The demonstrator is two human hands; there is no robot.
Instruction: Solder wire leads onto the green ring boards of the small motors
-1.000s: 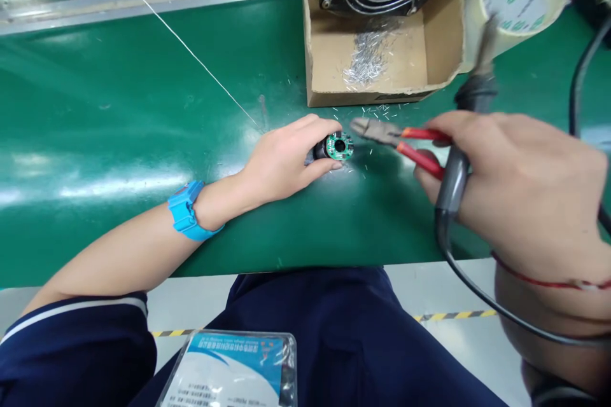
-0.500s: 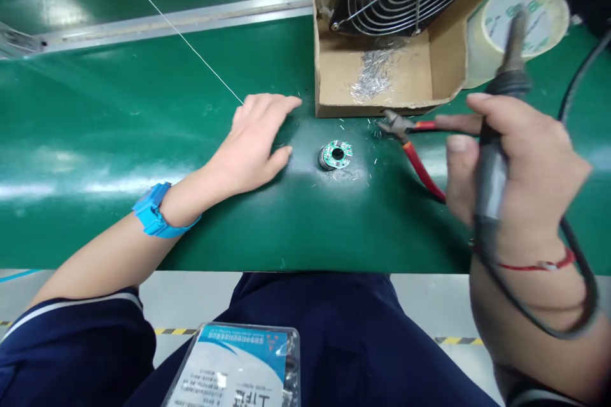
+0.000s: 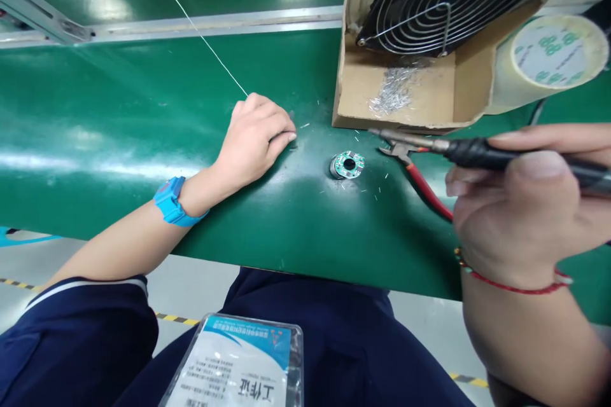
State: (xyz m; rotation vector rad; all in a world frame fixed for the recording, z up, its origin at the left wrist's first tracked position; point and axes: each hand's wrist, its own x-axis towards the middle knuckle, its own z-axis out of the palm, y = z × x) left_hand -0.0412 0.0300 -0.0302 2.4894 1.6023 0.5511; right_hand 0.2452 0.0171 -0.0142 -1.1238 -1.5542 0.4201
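Observation:
My right hand (image 3: 529, 203) is closed around a soldering iron (image 3: 482, 154), its metal tip pointing left. That tip hangs above a pair of red-handled wire cutters (image 3: 420, 184) on the bench; part of their handles is hidden behind my hand. To the left, my left hand (image 3: 258, 137) has its fingers pinched together. A thin strand of solder wire (image 3: 205, 41) runs down from the top into it. Between both hands a round green circuit board (image 3: 354, 157) with a dark central hole sits on a small cylindrical part.
Behind the board stands a cardboard box (image 3: 346, 117) with a black fan (image 3: 449, 6) and cut metal leads (image 3: 394, 92) in it. A large tape roll (image 3: 548, 54) is at its right. Loose clippings lie around the board on the green bench (image 3: 286, 222).
My right hand has swung the soldering iron from upright to nearly level, tip to the left, and has come off the cutters. My left fingers have drawn together. The view has shifted slightly.

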